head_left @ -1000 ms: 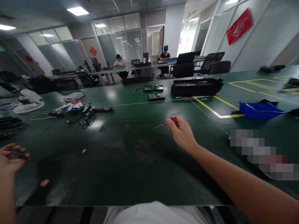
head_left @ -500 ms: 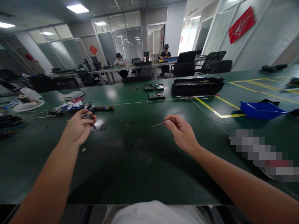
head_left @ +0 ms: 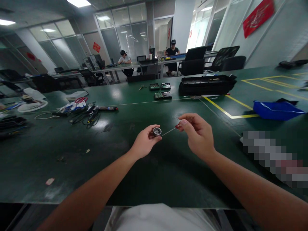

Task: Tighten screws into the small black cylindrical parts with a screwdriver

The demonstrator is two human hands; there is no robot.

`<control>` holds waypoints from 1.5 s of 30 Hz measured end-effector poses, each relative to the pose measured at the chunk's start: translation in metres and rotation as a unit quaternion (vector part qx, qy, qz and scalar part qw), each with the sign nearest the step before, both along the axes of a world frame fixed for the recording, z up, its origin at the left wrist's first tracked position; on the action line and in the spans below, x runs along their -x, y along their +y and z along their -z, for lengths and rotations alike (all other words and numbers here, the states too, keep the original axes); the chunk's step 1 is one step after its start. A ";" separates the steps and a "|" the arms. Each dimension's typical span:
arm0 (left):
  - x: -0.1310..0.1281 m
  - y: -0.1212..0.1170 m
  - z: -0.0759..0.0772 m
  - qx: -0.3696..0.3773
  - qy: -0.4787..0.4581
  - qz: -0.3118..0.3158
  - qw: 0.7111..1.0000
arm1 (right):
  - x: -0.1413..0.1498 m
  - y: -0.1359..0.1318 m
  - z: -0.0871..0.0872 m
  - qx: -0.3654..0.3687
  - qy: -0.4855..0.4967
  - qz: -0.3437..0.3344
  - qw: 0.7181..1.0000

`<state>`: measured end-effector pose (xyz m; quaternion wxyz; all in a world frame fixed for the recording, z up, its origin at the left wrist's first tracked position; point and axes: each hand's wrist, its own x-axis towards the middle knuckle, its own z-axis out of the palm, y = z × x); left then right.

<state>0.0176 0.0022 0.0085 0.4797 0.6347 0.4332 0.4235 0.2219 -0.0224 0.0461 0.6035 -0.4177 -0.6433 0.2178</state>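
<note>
My left hand (head_left: 143,142) is closed around a small round metal-rimmed part (head_left: 157,132), its ringed end facing up towards me. In my right hand (head_left: 198,133) is a thin screwdriver (head_left: 169,131) with a red collar, its handle mostly hidden by the fingers. The shaft slants down to the left, and its tip is close beside the left fingertips; whether it touches the round part I cannot tell. Both hands are above the green table (head_left: 134,179).
Hard drives (head_left: 163,95) and a long black plastic housing (head_left: 207,85) sit towards the back. Tangled black cables (head_left: 88,115) lie left, near a dark rod-shaped tool (head_left: 107,108). A blue bin (head_left: 278,110) stands right. Two people sit at a far desk (head_left: 113,67).
My left hand has moved right from the cables, carrying the round part to the screwdriver tip. My right hand has shifted slightly right, still holding the screwdriver. The view has turned a little.
</note>
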 end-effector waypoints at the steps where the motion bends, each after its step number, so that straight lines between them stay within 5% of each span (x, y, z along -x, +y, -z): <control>1: 0.001 -0.001 0.002 -0.007 0.003 -0.001 1.000 | 0.001 -0.001 0.001 0.001 -0.003 -0.008 1.000; 21: 0.019 -0.005 0.009 -0.097 0.124 -0.003 0.988 | 0.004 0.000 0.004 0.038 -0.106 -0.002 0.994; 45: 0.020 -0.005 0.004 -0.117 0.134 -0.017 0.984 | 0.007 0.000 0.002 0.055 -0.065 0.021 0.996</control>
